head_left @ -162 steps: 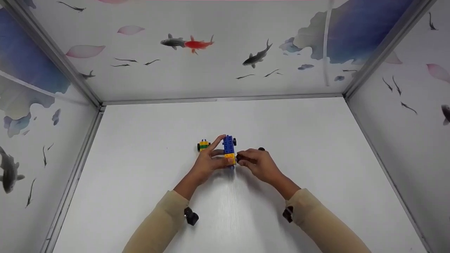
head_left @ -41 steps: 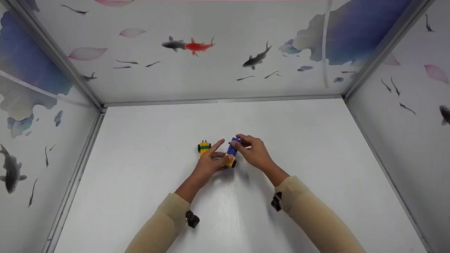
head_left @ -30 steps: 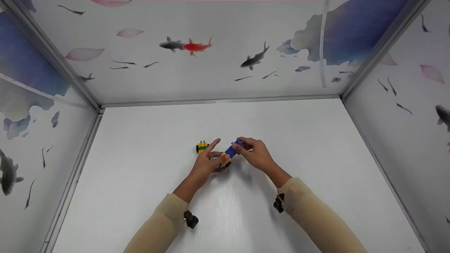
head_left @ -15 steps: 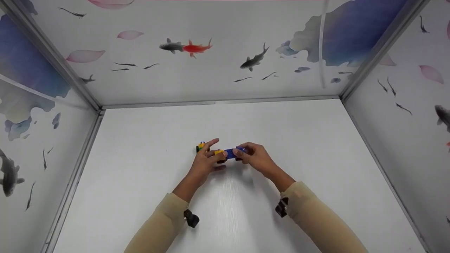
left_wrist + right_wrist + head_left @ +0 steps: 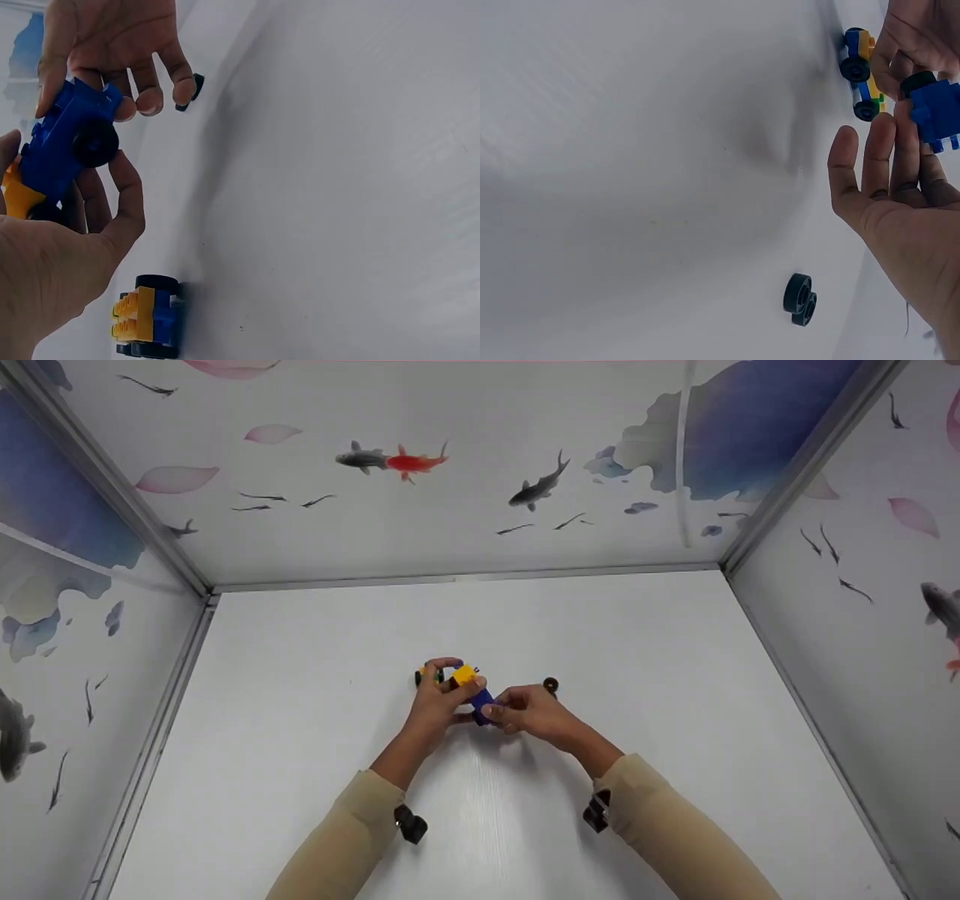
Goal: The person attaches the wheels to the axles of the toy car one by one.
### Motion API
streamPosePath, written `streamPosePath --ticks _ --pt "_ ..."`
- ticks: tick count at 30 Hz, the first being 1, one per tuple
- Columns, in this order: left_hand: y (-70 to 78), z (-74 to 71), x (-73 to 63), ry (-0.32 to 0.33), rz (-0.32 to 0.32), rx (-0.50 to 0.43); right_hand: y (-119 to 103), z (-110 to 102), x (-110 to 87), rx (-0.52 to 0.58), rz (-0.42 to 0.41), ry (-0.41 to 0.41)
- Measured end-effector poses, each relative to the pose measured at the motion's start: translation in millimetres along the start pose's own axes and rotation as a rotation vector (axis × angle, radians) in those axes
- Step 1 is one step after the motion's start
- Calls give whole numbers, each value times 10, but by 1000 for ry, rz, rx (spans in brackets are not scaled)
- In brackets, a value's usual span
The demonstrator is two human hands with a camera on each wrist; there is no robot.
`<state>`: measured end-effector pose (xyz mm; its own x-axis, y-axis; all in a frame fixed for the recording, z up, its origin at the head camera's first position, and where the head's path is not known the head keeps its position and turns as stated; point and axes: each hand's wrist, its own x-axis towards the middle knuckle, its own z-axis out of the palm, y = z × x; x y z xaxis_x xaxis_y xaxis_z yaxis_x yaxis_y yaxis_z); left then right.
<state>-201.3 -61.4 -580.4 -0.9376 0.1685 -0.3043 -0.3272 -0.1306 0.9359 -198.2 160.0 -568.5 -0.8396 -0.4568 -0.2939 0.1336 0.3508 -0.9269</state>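
A toy car of building blocks, with a blue body (image 5: 482, 706) and a yellow block (image 5: 464, 674), is held up off the table, tilted. My left hand (image 5: 437, 711) grips its yellow end with thumb and fingers. At the blue end, my right hand (image 5: 536, 714) pinches the body; in the left wrist view its other fingers hang loosely. A black wheel (image 5: 95, 142) is on the side of the blue body, close to a left fingertip. Behind my left hand in the head view stands a second block car (image 5: 142, 319), with yellow and blue parts and black wheels.
Loose black wheels (image 5: 802, 298) lie on the white table (image 5: 315, 780), just beyond my right hand. Printed panels (image 5: 450, 532) wall the table at the back and both sides.
The held car has swung round from upright, blue end away, to blue end towards me. My right hand earlier had a dark wheel at the car's side; now it pinches the blue end.
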Motion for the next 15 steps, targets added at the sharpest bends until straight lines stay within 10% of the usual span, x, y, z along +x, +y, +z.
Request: streamPosePath --ticks 15 --pt "17 27 -51 -109 67 214 -22 148 3 -81 -4 6"
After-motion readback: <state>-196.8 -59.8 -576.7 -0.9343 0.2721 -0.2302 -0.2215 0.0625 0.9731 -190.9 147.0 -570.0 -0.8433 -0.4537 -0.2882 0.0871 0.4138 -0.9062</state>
